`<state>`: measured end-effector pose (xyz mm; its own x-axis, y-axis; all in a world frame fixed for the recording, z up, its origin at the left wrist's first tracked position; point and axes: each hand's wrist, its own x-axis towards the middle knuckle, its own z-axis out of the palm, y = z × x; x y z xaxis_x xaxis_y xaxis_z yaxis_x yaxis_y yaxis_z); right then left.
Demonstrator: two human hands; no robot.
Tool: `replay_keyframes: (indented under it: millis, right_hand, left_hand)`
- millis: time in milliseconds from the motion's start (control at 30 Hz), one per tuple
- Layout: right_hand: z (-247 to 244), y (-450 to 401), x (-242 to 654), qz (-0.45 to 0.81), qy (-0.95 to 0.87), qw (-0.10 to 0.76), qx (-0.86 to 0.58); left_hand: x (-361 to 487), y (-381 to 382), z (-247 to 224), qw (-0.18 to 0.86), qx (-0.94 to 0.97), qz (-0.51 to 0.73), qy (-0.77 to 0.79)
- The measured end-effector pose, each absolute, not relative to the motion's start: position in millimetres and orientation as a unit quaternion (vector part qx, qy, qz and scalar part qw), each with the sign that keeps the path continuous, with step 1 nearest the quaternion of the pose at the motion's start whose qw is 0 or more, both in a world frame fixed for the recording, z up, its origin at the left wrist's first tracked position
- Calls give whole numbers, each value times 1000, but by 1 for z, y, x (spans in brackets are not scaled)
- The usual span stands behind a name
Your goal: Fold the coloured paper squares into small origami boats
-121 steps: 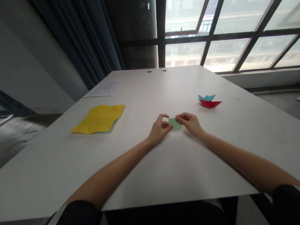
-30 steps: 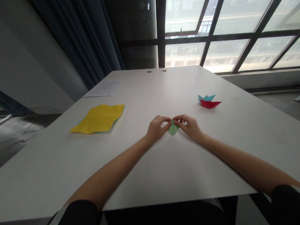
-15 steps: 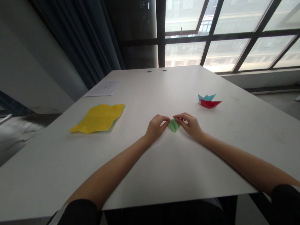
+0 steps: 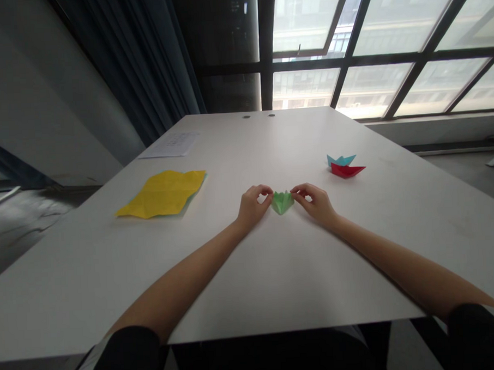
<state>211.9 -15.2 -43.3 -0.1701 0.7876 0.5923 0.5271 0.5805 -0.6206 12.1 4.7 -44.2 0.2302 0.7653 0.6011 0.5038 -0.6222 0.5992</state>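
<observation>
A small piece of folded green paper (image 4: 281, 203) stands just above the middle of the white table, its lower point toward me and its top edge parted into several peaks. My left hand (image 4: 254, 205) pinches its left corner between thumb and fingers. On the other side, my right hand (image 4: 314, 203) is closed in a pinch on the right corner. The fingertips cover both ends of the paper. Beyond my right hand lie a red paper boat (image 4: 347, 170) and, just behind it, a light blue paper boat (image 4: 341, 160).
Creased yellow sheets (image 4: 161, 194) lie on the left, with a bluish sheet showing under their edge. Farther back is a printed white page (image 4: 170, 144). The white table (image 4: 276, 282) reaches toward the windows, and a dark curtain (image 4: 131, 64) hangs at the left.
My hands have drawn slightly apart, and the green paper's top has spread from a closer fold into separate peaks. The paper has shifted a little to the left.
</observation>
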Motion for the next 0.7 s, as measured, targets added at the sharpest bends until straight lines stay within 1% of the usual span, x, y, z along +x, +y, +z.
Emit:
replay_keyframes:
  millis: [267, 700]
  right_hand:
    - [-46, -16, 210, 169, -766, 450, -428]
    - [-41, -21, 210, 129, -822, 396, -388]
  left_hand:
    - [13, 2, -43, 183, 779, 432, 416]
    - [15, -1, -40, 206, 777, 448, 391]
